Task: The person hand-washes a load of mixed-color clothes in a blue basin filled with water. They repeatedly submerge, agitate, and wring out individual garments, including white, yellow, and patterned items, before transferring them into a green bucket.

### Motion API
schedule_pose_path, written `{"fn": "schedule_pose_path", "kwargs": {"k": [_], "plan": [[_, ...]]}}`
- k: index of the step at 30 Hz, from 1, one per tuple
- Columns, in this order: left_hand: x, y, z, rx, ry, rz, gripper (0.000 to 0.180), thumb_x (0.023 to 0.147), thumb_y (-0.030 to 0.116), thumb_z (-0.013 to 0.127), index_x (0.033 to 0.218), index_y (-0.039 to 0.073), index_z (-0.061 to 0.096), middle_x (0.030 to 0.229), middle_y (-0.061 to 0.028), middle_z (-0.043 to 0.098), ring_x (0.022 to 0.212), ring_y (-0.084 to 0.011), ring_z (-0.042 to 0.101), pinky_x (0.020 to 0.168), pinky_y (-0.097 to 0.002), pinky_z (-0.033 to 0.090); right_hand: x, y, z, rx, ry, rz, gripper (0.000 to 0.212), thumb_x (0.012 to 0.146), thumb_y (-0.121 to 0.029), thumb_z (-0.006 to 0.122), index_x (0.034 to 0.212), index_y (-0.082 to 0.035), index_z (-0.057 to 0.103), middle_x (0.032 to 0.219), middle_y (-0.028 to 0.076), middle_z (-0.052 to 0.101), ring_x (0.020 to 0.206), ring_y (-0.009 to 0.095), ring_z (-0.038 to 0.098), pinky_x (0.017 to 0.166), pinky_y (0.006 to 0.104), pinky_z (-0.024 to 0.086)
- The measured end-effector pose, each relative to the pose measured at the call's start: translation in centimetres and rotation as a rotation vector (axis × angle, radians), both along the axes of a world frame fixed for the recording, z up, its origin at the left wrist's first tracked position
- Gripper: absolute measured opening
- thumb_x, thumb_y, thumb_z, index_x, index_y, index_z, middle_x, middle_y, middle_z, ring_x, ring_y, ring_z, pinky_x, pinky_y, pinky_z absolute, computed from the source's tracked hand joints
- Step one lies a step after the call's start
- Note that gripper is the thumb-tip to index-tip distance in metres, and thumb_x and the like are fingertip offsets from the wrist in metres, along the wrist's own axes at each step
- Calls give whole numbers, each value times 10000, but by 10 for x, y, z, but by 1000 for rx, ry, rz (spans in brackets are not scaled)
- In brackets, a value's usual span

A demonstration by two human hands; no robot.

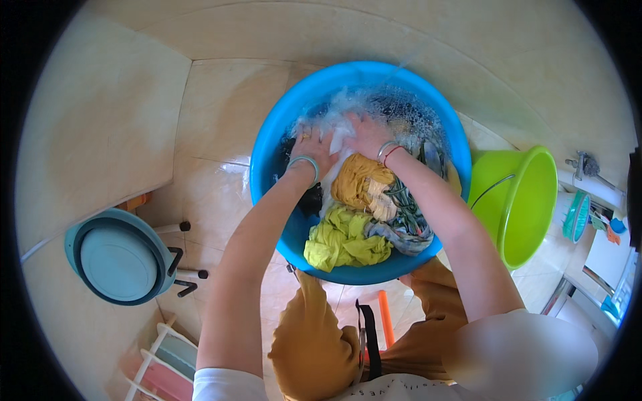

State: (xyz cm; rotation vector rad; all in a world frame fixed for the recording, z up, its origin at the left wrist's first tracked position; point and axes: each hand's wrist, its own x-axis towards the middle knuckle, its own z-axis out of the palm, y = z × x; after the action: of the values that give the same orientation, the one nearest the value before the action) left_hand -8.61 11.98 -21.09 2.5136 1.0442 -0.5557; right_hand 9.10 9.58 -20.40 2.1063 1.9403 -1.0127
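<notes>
White cloth (340,130), thin, sodden and rumpled; located in the upper part of the blue basin (259,160), between the hands, amid splashing clear water (408,110).

Left hand (311,144): palm down, fingers spread, resting on the wet cloth without gripping; gold-coloured ring, smooth pale-green bangle (305,162) at the wrist.

Right hand (368,136): palm down among the wet fabric; spray blurs its fingers, so whether it grasps anything cannot be told. Slim bangle and red cord (390,155) at the wrist.

Beside the white cloth: mustard bundle (354,180), softly folded; cream piece (383,203), finely wrinkled; grey-blue patterned fabric (408,239), twisted; lime-yellow garment (344,239), crumpled, at the near rim.

Basin: round, smooth, plastic-looking, on glossy beige floor tiles (215,190).

Right of it: lime-green bucket (528,214), tilted in view, thin wire handle.

Far left: grey-blue round tub (119,260), dark-banded.
</notes>
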Motion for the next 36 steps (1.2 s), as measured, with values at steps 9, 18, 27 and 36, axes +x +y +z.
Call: {"fn": "schedule_pose_path", "kwargs": {"k": [9,18,27,36], "plan": [[45,10,-28,56,-145,101,676,852,337,573,1436,118,312,1460,-191,298,1345,-377,277,1104,-526,196,38,7,-73,7,19,121,360,856,-227,568,1128,7,593,1156,247,576,1084,325,563,924,416,451],[23,-1,3,120,-24,23,620,815,165,578,1399,218,375,1296,-195,417,1196,-383,406,1004,-480,334,81,-67,17,158,191,71,735,800,-459,645,1372,-71,396,1450,147,330,1253,360,425,1042,416,353],[-12,-36,39,153,66,-90,510,835,130,519,1336,200,452,1306,-188,423,1166,-376,447,965,-460,373,99,-135,80,367,77,-7,740,731,-370,733,1369,-159,423,1465,64,347,1375,258,279,1069,476,261],[41,-45,61,83,-603,-137,545,875,320,590,1368,145,438,1401,-196,393,1261,-381,420,1033,-432,355,80,-172,70,651,-47,19,123,765,-200,683,812,-109,614,968,23,646,1044,232,547,935,432,353]]}}
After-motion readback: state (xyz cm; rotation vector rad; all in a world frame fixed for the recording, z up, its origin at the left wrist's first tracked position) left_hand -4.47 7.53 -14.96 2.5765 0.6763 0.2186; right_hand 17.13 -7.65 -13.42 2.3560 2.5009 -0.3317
